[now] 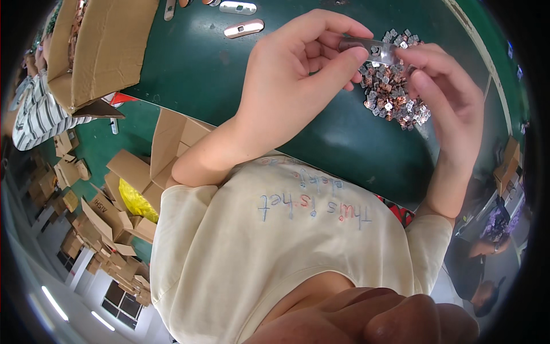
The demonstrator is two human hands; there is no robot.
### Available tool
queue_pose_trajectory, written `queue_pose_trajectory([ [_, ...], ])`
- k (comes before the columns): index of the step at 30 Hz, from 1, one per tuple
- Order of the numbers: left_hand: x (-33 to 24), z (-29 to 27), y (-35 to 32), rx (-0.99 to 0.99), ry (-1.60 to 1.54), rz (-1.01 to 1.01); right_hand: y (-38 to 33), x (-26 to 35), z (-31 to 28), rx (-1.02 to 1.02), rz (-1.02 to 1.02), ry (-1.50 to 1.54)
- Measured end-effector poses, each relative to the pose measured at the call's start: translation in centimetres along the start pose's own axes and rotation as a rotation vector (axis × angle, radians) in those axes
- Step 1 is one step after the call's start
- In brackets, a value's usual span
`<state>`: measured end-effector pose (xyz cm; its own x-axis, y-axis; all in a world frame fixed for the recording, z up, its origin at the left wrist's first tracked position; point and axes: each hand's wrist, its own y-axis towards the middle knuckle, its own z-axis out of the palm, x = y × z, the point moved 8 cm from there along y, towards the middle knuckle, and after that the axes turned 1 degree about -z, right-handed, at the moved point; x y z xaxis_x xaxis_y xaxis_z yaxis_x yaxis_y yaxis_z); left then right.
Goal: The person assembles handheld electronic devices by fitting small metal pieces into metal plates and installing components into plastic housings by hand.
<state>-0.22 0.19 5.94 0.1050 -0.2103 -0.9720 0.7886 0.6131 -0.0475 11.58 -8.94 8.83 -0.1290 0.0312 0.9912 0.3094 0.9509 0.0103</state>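
A thin oblong metal plate (388, 53) with a square cutout is raised over the dark green table. My left hand (306, 80) grips one end of it between thumb and fingers. At the other end is my right hand (452, 94), its index fingertip against or very close to the plate and the thumb curled just below. A small dark bit shows between that thumb and finger, too small to name. Under and beside my hands lies a pile of small square metal clips (389, 92), some silvery, some coppery.
Similar oblong plates (244, 28) lie on the table (195, 69) at the far left. A cardboard box (112, 49) stands at its left edge. Open cartons (137, 172), one with a yellow bag (136, 199), are on the floor. People sit at left and right.
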Motion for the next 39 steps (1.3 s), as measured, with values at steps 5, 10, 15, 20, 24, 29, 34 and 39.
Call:
queue_pose_trajectory([
  [5, 0.2, 0.5, 0.1, 0.011, 0.029, -0.003, -1.5, 1.1, 0.2, -0.108, -0.035, -0.033],
  [10, 0.2, 1.0, -0.5, -0.023, 0.015, 0.026, -1.3, 0.8, 0.4, -0.141, -0.229, -0.214],
  [15, 0.3, 2.2, -0.5, -0.035, -0.073, 0.075, -0.9, -2.6, 0.7, -0.194, -0.107, 0.447],
  [20, 0.7, 2.8, -0.9, -0.104, -0.113, 0.178, -1.8, -3.1, 1.8, -0.304, -0.034, 0.597],
  [24, 0.8, 2.8, -1.0, -0.103, -0.111, 0.202, -1.9, -3.1, 1.7, -0.304, -0.048, 0.554],
  [29, 0.7, 1.9, -1.0, -0.092, 0.14, 0.233, -1.8, -3.2, 1.6, -0.295, -0.006, 0.473],
  [34, 0.3, 0.8, 0.7, 0.047, 0.042, 0.097, -1.0, -2.9, 1.5, -0.177, 0.029, 0.335],
  [39, 1.5, 0.1, 2.1, 0.057, -0.157, -0.096, 1.7, -2.6, -1.2, -0.208, 0.044, 0.204],
])
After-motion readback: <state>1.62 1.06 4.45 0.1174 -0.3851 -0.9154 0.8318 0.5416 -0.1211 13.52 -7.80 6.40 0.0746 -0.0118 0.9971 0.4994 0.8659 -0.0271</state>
